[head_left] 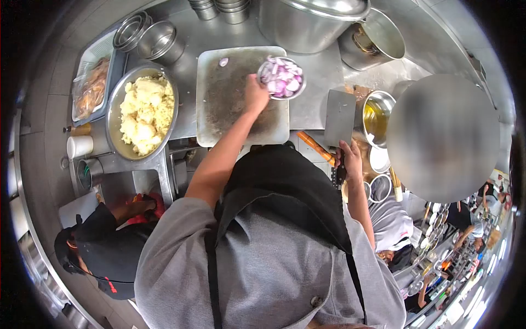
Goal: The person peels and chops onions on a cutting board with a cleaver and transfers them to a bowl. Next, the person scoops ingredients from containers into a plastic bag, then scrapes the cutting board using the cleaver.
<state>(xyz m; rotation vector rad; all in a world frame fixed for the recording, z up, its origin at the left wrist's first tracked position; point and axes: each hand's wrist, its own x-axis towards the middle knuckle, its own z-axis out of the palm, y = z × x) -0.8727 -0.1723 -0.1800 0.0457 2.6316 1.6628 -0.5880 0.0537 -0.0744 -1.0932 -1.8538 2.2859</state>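
Observation:
My left hand (256,96) grips the rim of a round metal bowl filled with chopped purple onion (282,78). The bowl is over the right edge of a worn cutting board (219,118). One loose onion piece (223,62) lies near the board's top left corner. In my right hand (349,159) is the handle of a wide-bladed cleaver (339,118), its blade pointing away from me, to the right of the board.
A large bowl of mashed yellow food (145,115) stands left. Behind are steel cups (235,12) and a big lidded pot (312,27). A pot of oil (377,116) stands right. One person in black (104,247) works at the lower left; others are at right.

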